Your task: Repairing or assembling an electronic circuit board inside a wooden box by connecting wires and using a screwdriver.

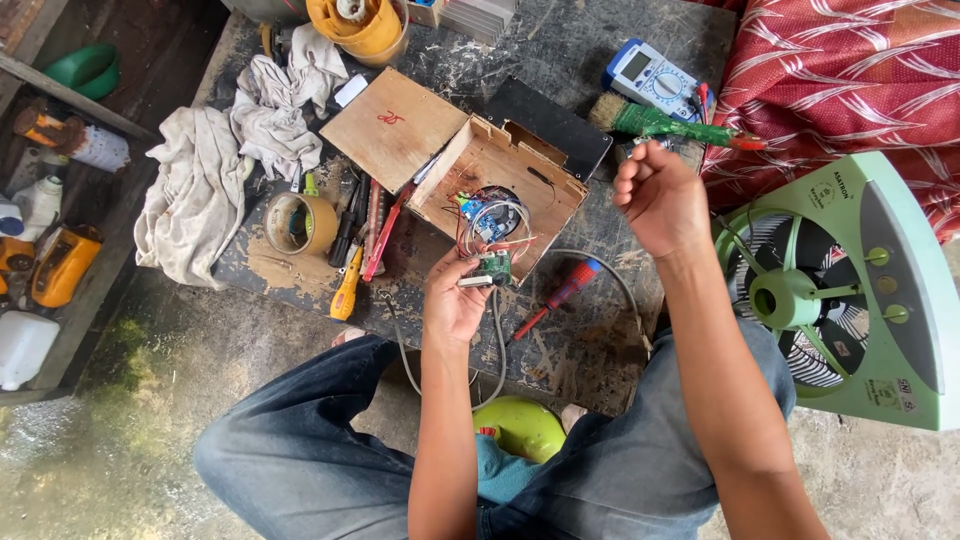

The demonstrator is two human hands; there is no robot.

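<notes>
Two hands over the dark worktop [560, 340]. Left hand [452, 305] palm up, fingers curled round a small green circuit board [493, 266], thumb and fingertips pinching its edge. Red and white wires [487, 232] run from the board into the open wooden box [497, 190] just behind it, box tipped on its side. Right hand [660, 198] raised clear of the bench, fingers loosely curled inward, nothing visible in it, touching nothing. Red-handled screwdriver [562, 294] lies between the two hands on the top. Tape roll [300, 224] and yellow-handled tool [346, 288] left of the box. Multimeter [653, 80] and brush [660, 122] behind the right hand; green fan [850, 290] at its right.
</notes>
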